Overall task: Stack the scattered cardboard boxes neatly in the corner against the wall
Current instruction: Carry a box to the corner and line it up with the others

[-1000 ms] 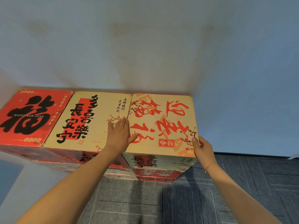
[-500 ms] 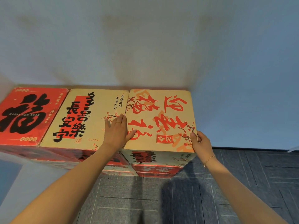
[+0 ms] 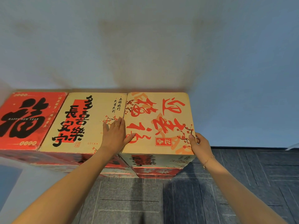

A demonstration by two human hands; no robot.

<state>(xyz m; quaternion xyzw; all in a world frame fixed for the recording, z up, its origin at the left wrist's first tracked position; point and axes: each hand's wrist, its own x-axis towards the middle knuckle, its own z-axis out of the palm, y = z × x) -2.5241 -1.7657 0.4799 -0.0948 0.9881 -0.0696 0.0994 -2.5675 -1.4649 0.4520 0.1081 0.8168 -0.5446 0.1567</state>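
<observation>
Right box between hands, left grip flat wide, right grip clasping its edge

Three cardboard boxes sit side by side in a row, back edges against the wall, each topping a stack of further boxes whose fronts show below. The left box is red with a large black character; the middle box is tan with black characters over a red bar. The right box is tan with red characters and plum blossoms, touching the middle box.
</observation>
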